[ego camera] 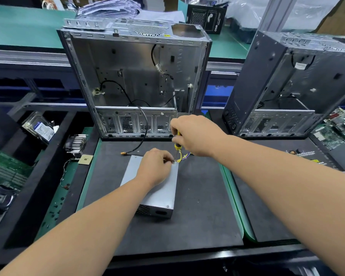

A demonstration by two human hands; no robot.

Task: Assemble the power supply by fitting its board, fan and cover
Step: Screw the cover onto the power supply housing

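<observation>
Both hands meet at the middle of the frame: the right hand [195, 134] is curled round a yellow-and-black-handled screwdriver [177, 145], held nearly upright with its tip down at the far right corner of the power supply, and the left hand [155, 166] rests on the lid with thumb and fingertips pinched together right at that tip; whatever it pinches is too small to make out.

Largest in view, an open grey metal computer case [135, 76] stands upright at upper centre, black cables hanging loose inside it. A second, darker metal case [291, 82] stands tilted at the upper right. Below them a black work mat [203, 196] with a green edge fills the centre and lower part of the frame.

On that mat, at centre, lies the silver rectangular metal power supply box [161, 188], cover on, its vented end facing the lower edge of the frame. A bundle of yellow and purple wires [180, 155] comes out of its far end, just under the right hand.

Green circuit boards [6, 172] lie at the left edge. A finned metal heatsink [77, 142] sits left of centre, with a small square gold-coloured processor chip [85, 159] just below it.
</observation>
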